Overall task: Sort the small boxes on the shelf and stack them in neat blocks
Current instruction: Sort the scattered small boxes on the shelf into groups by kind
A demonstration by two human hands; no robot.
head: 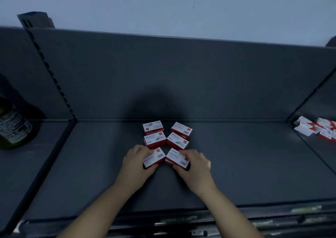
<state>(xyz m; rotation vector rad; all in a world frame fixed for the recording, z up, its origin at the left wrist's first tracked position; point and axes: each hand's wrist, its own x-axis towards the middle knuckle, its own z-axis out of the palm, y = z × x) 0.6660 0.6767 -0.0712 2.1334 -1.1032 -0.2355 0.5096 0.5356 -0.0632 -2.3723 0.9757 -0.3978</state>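
A: Since both hands are on the front row, how far along is this?

B: Mid-task, I'd say. A block [155, 140] of 2 columns by 3 rows sits on the shelf [236, 165], centre, near the back wall. The back 4 look placed, though a bit skewed with small gaps between them.

A: Hands?

B: The left hand [138, 162] has its grip clamped on the left box [154, 156]. The right hand [195, 165] has its grip clamped on the right box [177, 158]. Both boxes are angled. Can't tell if they rest on the shelf or sit just above it.

A: Counts?

B: 6 box tops in the block. Red sides below hint at a 2nd layer, can't confirm. 2 hands. 1 bottle [13, 126] far left.

A: What's left?

B: Square up the front 2 and close the gaps. Then there's the heap [316, 130] on the next bay to the right, which is loose and unsorted. It's too jumbled and cut off by the frame edge to count, but it's clearly several.
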